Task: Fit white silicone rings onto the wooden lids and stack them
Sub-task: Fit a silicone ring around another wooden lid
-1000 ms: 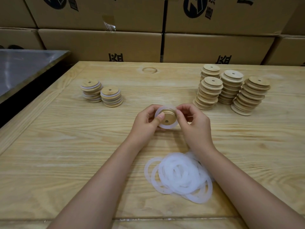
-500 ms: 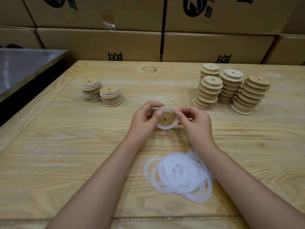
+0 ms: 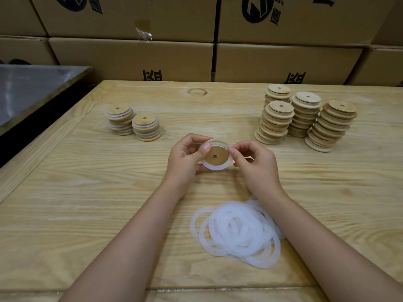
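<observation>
Holding: left hand [image 3: 185, 159] grips the wooden lid [image 3: 216, 156] above the table [image 3: 87, 192] centre, thumb on its left edge.
Fitting: right hand [image 3: 256, 168] pinches the white ring [image 3: 214, 168] at the lid's right rim; the ring lies around the lid.
Loose rings [image 3: 237, 232]: heaped near, beside the right forearm.
Ringed stacks [image 3: 121, 120]: two, far left.
Bare stacks [image 3: 305, 118]: four, far right.
</observation>
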